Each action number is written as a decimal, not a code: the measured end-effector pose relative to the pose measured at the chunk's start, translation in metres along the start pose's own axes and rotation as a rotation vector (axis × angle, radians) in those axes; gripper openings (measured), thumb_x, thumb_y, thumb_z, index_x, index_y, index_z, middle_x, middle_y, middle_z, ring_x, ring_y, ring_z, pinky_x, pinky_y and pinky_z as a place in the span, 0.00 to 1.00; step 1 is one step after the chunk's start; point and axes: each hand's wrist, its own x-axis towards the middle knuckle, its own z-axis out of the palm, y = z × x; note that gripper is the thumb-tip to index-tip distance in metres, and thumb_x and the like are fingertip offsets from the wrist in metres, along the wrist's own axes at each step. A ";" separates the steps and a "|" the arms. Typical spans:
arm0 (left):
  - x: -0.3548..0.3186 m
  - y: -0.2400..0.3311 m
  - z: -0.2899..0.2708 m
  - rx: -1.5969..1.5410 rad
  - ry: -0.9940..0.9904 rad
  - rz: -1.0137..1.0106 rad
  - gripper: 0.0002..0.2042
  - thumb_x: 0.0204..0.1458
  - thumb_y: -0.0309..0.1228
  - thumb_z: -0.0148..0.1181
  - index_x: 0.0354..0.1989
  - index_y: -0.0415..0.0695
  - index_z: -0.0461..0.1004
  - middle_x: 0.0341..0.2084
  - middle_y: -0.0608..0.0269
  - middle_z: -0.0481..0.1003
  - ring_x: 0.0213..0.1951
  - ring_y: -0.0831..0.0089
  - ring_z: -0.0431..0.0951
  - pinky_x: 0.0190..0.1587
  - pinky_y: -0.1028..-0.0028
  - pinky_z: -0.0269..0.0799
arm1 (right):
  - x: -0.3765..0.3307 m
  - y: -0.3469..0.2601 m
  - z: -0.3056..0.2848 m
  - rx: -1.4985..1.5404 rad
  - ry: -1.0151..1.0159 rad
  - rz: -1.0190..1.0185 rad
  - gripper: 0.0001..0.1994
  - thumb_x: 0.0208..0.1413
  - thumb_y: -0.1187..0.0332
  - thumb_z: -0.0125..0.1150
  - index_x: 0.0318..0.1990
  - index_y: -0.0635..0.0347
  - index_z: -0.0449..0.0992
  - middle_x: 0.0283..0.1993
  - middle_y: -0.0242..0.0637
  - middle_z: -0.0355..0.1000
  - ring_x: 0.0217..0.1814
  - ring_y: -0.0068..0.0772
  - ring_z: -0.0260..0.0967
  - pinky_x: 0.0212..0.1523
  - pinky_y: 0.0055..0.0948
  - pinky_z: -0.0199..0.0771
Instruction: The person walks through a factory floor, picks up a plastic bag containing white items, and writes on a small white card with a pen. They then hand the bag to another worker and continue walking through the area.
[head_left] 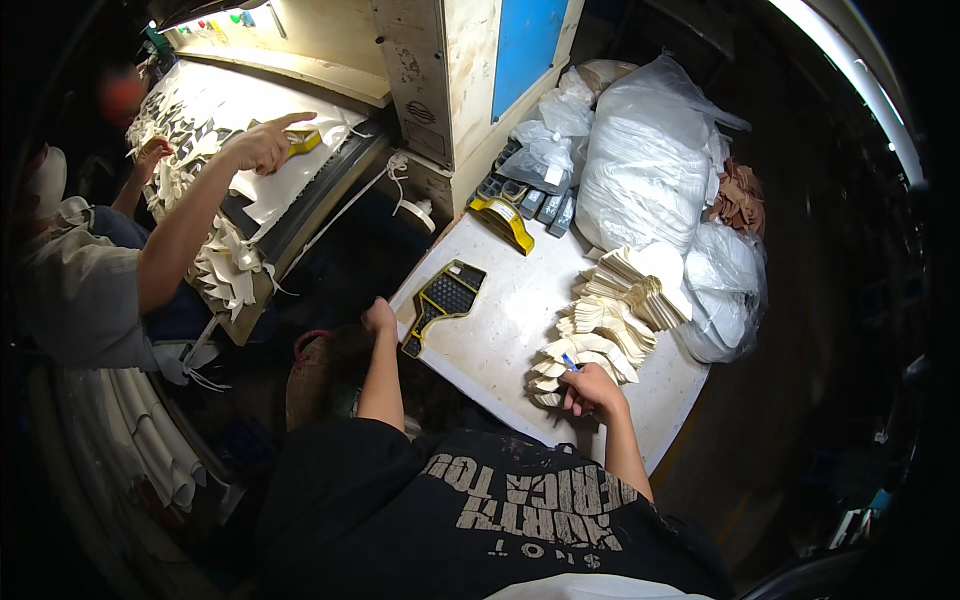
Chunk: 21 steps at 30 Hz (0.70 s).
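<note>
My right hand (592, 390) is closed around a blue pen (569, 362), its tip against the nearest of several fanned stacks of cream cut pieces (610, 315) on the white table (500, 340). My left hand (378, 317) rests as a loose fist on the table's left edge, next to a yellow-and-black cutting die (443, 300). Nothing shows inside the left hand.
A second yellow die (503, 220) lies at the table's far end. White plastic bags (650, 160) and brown pieces (738, 198) crowd the back right. At left, another person's hand (265, 142) presses a yellow die on white sheet material on a cutting press (300, 190).
</note>
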 end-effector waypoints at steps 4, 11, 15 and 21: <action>-0.002 -0.001 0.002 -0.003 -0.022 -0.020 0.25 0.49 0.41 0.52 0.46 0.30 0.76 0.50 0.36 0.74 0.53 0.46 0.74 0.56 0.58 0.70 | 0.000 0.000 0.000 -0.002 -0.004 0.006 0.17 0.57 0.63 0.54 0.24 0.70 0.76 0.20 0.43 0.76 0.13 0.28 0.70 0.11 0.25 0.63; -0.004 0.002 -0.003 -0.022 -0.001 -0.014 0.25 0.49 0.41 0.52 0.45 0.29 0.77 0.48 0.36 0.75 0.51 0.45 0.76 0.54 0.58 0.71 | 0.003 0.002 0.002 0.004 -0.003 -0.004 0.17 0.57 0.63 0.55 0.24 0.71 0.76 0.20 0.43 0.76 0.13 0.28 0.70 0.11 0.25 0.64; -0.019 0.008 -0.003 -0.007 -0.025 -0.033 0.24 0.49 0.41 0.52 0.43 0.28 0.77 0.47 0.35 0.76 0.50 0.45 0.77 0.53 0.58 0.72 | 0.001 0.002 0.000 0.013 0.001 0.008 0.18 0.57 0.63 0.54 0.24 0.71 0.75 0.21 0.43 0.77 0.12 0.28 0.70 0.11 0.24 0.64; 0.000 -0.001 -0.003 -0.092 -0.048 -0.084 0.23 0.49 0.40 0.53 0.42 0.28 0.77 0.45 0.36 0.76 0.49 0.47 0.77 0.52 0.59 0.72 | -0.001 -0.007 0.001 -0.168 -0.074 -0.009 0.18 0.59 0.59 0.54 0.28 0.68 0.78 0.22 0.39 0.77 0.17 0.28 0.73 0.17 0.26 0.69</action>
